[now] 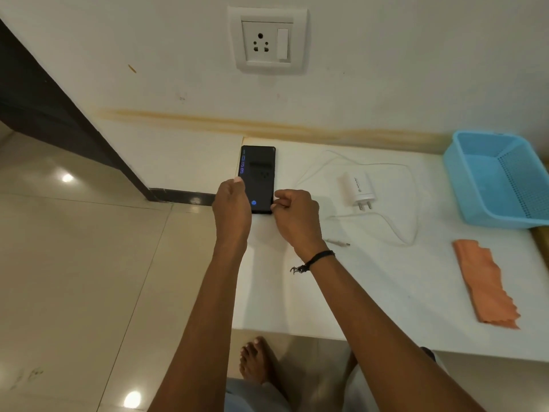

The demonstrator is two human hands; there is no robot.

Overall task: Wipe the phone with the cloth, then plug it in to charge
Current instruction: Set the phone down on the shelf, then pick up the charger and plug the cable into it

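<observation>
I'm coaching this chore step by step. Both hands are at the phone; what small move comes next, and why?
Probably hold the phone with the left hand and send the right hand to the cloth: it lies untouched on the table, and wiping comes before charging.

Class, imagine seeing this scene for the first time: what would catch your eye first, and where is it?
The left hand and right hand hold a dark, lit phone at the white table's left edge. To its right lie a white charger, a bright blue basket and, nearer, an orange cloth. A wall socket sits above.
</observation>
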